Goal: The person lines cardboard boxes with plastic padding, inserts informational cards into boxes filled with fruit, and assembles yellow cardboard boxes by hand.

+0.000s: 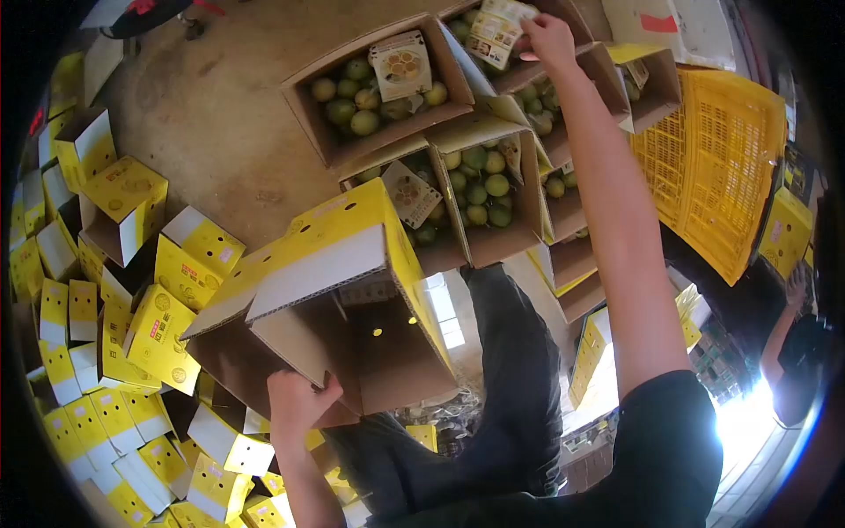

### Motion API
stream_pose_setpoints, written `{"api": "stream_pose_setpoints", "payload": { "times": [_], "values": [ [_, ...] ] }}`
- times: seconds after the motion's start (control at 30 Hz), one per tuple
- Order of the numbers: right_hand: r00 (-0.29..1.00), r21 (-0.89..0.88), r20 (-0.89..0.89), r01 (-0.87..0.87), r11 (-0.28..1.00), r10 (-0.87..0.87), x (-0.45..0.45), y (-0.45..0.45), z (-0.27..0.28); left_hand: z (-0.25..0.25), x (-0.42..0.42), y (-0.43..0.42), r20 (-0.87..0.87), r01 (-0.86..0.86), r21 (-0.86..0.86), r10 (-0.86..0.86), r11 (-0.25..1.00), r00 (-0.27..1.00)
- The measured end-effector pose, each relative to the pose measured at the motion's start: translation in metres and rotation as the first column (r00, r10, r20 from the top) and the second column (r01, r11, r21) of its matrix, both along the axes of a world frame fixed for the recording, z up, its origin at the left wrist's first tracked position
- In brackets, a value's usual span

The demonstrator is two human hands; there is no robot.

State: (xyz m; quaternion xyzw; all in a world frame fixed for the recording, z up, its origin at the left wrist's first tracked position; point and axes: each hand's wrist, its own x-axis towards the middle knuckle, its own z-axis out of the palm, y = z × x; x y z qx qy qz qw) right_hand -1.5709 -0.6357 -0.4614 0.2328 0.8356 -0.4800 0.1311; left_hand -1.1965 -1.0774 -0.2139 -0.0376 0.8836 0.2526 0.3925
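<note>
My left hand [299, 409] is closed on a flap of a yellow cardboard box [339, 211], which is tilted with its open side towards me. Nothing shows inside apart from bare brown walls and a few punched holes. At the far top, my right hand [547, 42] pinches the edge of a printed leaflet [497, 33] above a carton of green fruit. Beside it, another open carton [308, 123] holds round green-yellow fruit [356, 97] with a printed leaflet [401, 66] on top. A nearer carton [537, 233] holds more such fruit.
Many yellow and white boxes [167, 339] are heaped along the left. A yellow plastic crate [704, 167] stands at the right, and a white box [678, 31] lies behind it. Another person's hand [797, 286] shows at the far right edge, near a yellow box [786, 231].
</note>
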Motion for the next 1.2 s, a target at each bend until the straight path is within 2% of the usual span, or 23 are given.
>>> {"api": "stream_pose_setpoints", "payload": {
  "times": [0.07,0.1,0.13,0.2,0.23,0.3,0.37,0.47,0.5,0.53,0.57,0.67,0.7,0.8,0.87,0.9,0.93,1.0,1.03,1.07,1.1,1.13,1.2],
  "values": [
    [0.967,-0.187,0.131,0.243,0.952,-0.221,-0.006,0.019,-0.028,0.000,0.002,-0.004,0.018,-0.033,-0.014,0.033,0.999,0.999],
    [0.939,-0.217,0.159,0.333,0.918,-0.304,-0.005,0.015,-0.029,0.001,0.003,-0.003,0.044,-0.051,-0.009,0.051,0.999,0.998],
    [0.931,-0.183,0.198,0.343,0.921,-0.307,-0.002,0.015,-0.029,0.000,0.003,-0.004,0.071,-0.065,0.000,0.064,0.998,0.995],
    [0.927,0.071,0.239,0.281,0.957,-0.290,0.005,0.006,-0.021,-0.006,0.001,-0.004,0.027,-0.060,0.000,0.060,0.998,0.998],
    [0.955,0.268,0.108,0.241,0.933,-0.277,0.017,0.000,-0.018,-0.005,0.002,-0.004,-0.002,-0.050,0.000,0.050,0.999,0.999],
    [0.963,0.480,-0.265,0.092,0.872,0.045,0.050,-0.022,-0.006,-0.007,0.006,-0.005,-0.029,-0.043,0.003,0.043,0.999,0.999],
    [0.958,0.111,-0.277,-0.051,0.992,0.081,0.099,-0.075,0.072,-0.007,0.008,-0.011,0.026,0.022,-0.044,-0.021,0.999,0.999],
    [0.941,0.172,-0.274,-0.158,0.972,0.201,0.176,-0.130,0.147,-0.015,0.013,-0.007,-0.108,0.080,-0.055,-0.086,0.995,0.990],
    [0.965,0.057,-0.199,-0.166,0.985,0.174,0.194,-0.145,0.162,-0.022,0.026,-0.008,-0.141,0.068,-0.040,-0.073,0.997,0.987],
    [0.982,-0.059,-0.118,-0.154,0.986,0.147,0.214,-0.159,0.175,-0.025,0.028,-0.005,-0.186,-0.030,0.004,0.030,1.000,0.982],
    [0.985,-0.108,-0.096,-0.156,0.982,0.146,0.228,-0.168,0.185,-0.031,0.043,-0.013,-0.201,0.053,-0.049,-0.062,0.997,0.978],
    [0.989,-0.219,0.008,-0.141,0.966,0.146,0.251,-0.193,0.213,-0.025,0.040,-0.012,-0.261,-0.164,0.047,0.171,0.985,0.950],
    [0.983,-0.247,0.048,-0.158,0.956,0.175,0.254,-0.200,0.230,-0.024,0.043,-0.010,-0.262,-0.173,0.054,0.181,0.983,0.948],
    [0.868,-0.062,-0.090,-0.495,0.867,0.489,0.259,-0.215,0.268,-0.018,0.050,-0.014,-0.283,-0.229,-0.061,0.203,0.972,0.937],
    [0.850,-0.029,-0.111,-0.520,0.853,0.515,0.272,-0.226,0.285,-0.012,0.051,-0.018,-0.312,-0.230,-0.141,0.177,0.963,0.933],
    [0.856,-0.034,-0.117,-0.509,0.860,0.503,0.284,-0.230,0.293,-0.007,0.061,-0.020,-0.315,-0.287,-0.143,0.231,0.947,0.921],
    [0.882,-0.019,-0.107,-0.464,0.886,0.460,0.290,-0.241,0.311,0.013,0.059,-0.017,-0.331,-0.273,-0.106,0.225,0.956,0.916],
    [0.871,0.036,-0.224,-0.441,0.897,0.438,0.302,-0.248,0.334,0.062,0.062,-0.026,-0.381,-0.294,-0.109,0.233,0.950,0.895],
    [0.898,-0.057,-0.263,-0.379,0.924,0.352,0.306,-0.253,0.359,0.087,0.070,-0.030,-0.390,-0.319,-0.078,0.266,0.944,0.881],
    [0.880,-0.086,-0.273,-0.425,0.901,0.389,0.312,-0.242,0.374,0.117,0.079,-0.035,-0.413,-0.373,-0.099,0.303,0.923,0.859],
    [0.866,-0.109,-0.291,-0.451,0.886,0.405,0.315,-0.236,0.384,0.145,0.084,-0.044,-0.368,-0.344,-0.124,0.279,0.931,0.887],
    [0.883,-0.218,-0.285,-0.439,0.872,0.373,0.316,-0.241,0.408,0.171,0.091,-0.049,-0.316,-0.308,-0.129,0.256,0.942,0.914],
    [0.775,0.008,-0.210,-0.608,0.794,0.596,0.301,-0.248,0.456,0.215,0.101,-0.063,-0.303,-0.309,-0.184,0.245,0.933,0.921]
  ]
}}
